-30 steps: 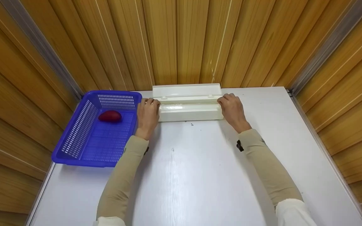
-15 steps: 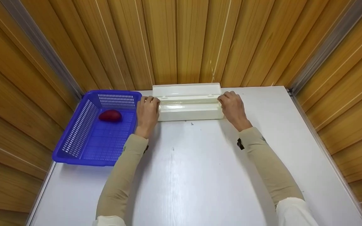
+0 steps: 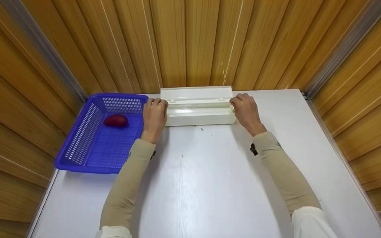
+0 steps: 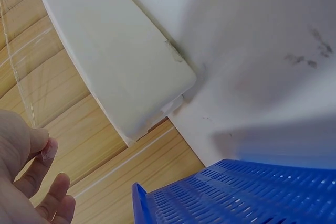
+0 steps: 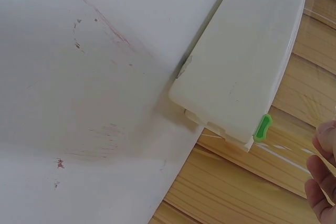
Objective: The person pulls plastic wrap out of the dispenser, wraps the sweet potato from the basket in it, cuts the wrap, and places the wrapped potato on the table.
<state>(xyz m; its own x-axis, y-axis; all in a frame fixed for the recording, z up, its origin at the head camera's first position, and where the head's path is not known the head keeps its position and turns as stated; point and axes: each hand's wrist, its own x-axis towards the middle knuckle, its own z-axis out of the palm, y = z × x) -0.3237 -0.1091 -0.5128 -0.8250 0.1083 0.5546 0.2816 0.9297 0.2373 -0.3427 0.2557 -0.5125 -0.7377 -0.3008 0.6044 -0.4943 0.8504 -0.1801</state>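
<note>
Wooden panels (image 3: 197, 43) ahead — we see left hand (image 3: 155, 115) and right hand (image 3: 246, 113) pinching clear film (image 4: 23, 93) lengthwise along the white box (image 3: 200, 120).

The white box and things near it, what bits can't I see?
Left wrist view: inside the white box, hidden by its wall.
Left wrist view: some clear film, cut off by the left edge.
Right wrist view: most of the right hand, beyond the right edge.
Head view: part of the blue basket, behind the left sleeve.
</note>
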